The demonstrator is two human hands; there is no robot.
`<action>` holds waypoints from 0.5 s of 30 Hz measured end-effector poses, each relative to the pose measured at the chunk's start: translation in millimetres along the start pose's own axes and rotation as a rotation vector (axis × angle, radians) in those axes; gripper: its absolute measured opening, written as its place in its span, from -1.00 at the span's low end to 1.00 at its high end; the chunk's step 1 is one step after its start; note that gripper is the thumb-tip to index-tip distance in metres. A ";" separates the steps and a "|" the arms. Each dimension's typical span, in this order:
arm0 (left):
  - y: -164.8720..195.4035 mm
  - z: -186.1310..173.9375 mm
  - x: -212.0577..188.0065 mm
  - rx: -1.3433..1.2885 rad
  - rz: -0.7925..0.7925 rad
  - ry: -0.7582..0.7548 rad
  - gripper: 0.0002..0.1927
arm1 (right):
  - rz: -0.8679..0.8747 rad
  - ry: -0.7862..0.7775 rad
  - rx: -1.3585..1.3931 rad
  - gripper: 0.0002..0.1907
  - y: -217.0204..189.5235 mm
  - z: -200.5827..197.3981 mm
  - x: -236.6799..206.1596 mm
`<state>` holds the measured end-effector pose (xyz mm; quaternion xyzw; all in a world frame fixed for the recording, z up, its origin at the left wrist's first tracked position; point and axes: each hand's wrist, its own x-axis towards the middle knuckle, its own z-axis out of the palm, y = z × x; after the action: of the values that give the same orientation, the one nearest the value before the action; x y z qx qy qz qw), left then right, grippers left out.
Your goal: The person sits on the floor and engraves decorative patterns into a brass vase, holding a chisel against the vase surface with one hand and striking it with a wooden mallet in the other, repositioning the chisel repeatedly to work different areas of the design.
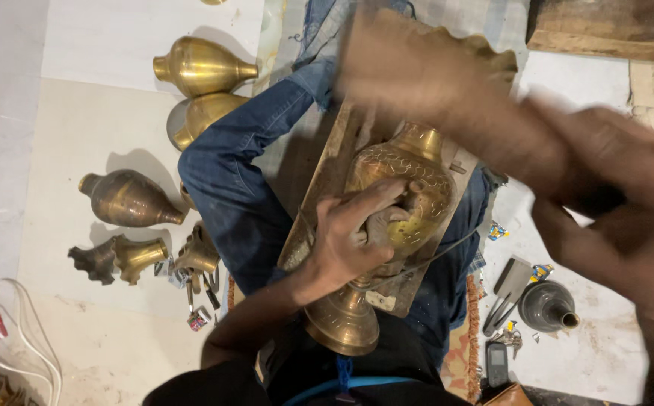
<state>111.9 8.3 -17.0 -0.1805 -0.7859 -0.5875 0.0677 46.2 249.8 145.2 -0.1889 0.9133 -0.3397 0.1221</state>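
Your left hand point(349, 240) lies on the belly of the brass vase point(398, 203), its fingers point(376, 199) curled over the engraved metal and pressing a small greyish tool or rag against it; I cannot tell which. The vase lies on its side on a wooden board point(327, 180) across your lap, its neck pointing away from you and its round foot toward your body. Your right hand point(605, 195) is up close to the camera, to the right of the vase and above it, badly blurred; its fingers look loosely spread, yet whether they hold anything I cannot tell. Your bent knee in blue jeans point(237, 180) sits just left of the vase. Farther left of the vase, on the pale floor point(94, 120), lie more brass pieces: two shiny vase bodies point(203, 68) beyond the knee, one behind the other, a darker vase body point(128, 199) and a small flared piece with a scalloped rim point(120, 257). Near the flared piece lies a clutter of small hand tools point(199, 293). Well to the right of the vase, on the floor, stand a dark grey funnel-shaped piece point(546, 307), a mobile phone point(496, 362) and a flat metal tool point(509, 289).
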 end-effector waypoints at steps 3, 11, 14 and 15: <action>-2.3 -4.4 9.2 0.037 0.014 -0.084 -0.31 | -0.098 0.021 -0.084 -0.26 5.0 5.6 -8.7; -13.9 -9.7 34.5 0.250 0.178 -0.344 -0.30 | 0.036 0.532 0.531 -0.56 71.1 77.3 -88.1; -8.1 -7.9 46.3 0.304 0.156 -0.493 -0.34 | -0.004 0.560 0.474 -0.66 98.3 103.0 -117.0; -6.4 -8.2 51.4 0.331 0.195 -0.536 -0.33 | 0.001 0.586 0.497 -0.64 103.8 108.7 -125.2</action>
<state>61.2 9.4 -3.9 -0.3898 -0.8395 -0.3743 -0.0570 169.7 313.4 7.4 -0.0481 0.7992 -0.5904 -0.1021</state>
